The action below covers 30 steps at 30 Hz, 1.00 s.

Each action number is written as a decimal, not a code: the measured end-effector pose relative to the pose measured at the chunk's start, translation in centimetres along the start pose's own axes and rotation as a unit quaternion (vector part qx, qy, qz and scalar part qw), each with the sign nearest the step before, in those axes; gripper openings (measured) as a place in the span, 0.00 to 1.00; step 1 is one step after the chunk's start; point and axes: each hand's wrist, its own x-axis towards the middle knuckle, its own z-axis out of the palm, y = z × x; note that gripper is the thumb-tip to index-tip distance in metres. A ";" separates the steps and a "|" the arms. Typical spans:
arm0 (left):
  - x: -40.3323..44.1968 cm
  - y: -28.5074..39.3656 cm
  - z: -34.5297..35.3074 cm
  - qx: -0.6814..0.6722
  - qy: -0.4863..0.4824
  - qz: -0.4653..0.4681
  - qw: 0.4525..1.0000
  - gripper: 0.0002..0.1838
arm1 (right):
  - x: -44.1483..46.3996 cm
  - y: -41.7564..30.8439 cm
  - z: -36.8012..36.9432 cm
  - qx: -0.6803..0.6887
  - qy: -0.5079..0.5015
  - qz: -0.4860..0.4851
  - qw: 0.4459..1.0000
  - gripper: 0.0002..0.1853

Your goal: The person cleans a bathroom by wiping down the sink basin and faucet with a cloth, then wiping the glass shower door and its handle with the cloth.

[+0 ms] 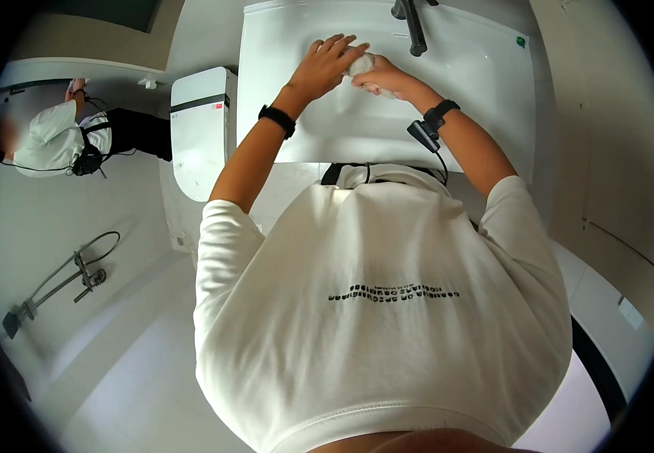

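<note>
A crumpled white cloth is between my two hands above the white washbasin. My right hand is closed around the cloth, and part of the cloth shows below its fingers. Against the cloth's left side rests my left hand, with its fingers stretched out and apart. Its palm side is hidden from view. A dark faucet stands at the back of the basin, to the right of both hands.
A small green item sits at the basin's far right corner. Left of the basin is a white toilet. Another person stands beyond it. A shower set is mounted on the left wall.
</note>
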 end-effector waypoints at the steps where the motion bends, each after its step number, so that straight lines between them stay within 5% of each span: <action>1: -0.8 0.9 -0.1 0.038 0.036 0.042 0.998 0.40 | -1.3 0.9 -0.2 0.079 -0.020 -0.004 0.997 0.19; 5: -2.9 2.0 -2.2 0.062 0.051 0.156 0.985 0.41 | -3.2 1.7 -1.4 0.294 -0.150 0.029 0.943 0.08; 8: -2.5 3.1 -2.3 0.087 0.081 0.210 0.970 0.39 | -3.1 3.4 -1.5 0.323 -0.304 0.045 0.895 0.08; 16: -0.6 4.1 -2.5 0.111 0.003 0.115 0.987 0.33 | -3.9 1.3 -0.9 0.286 -0.282 0.110 0.909 0.09; 21: -0.2 4.3 -0.1 0.069 -0.089 0.048 0.992 0.17 | -5.4 -1.4 0.6 0.128 -0.123 0.118 0.977 0.08; 30: 1.3 4.6 -0.1 0.010 -0.234 -0.023 0.972 0.21 | -3.3 0.4 1.8 -0.243 0.053 0.026 0.968 0.27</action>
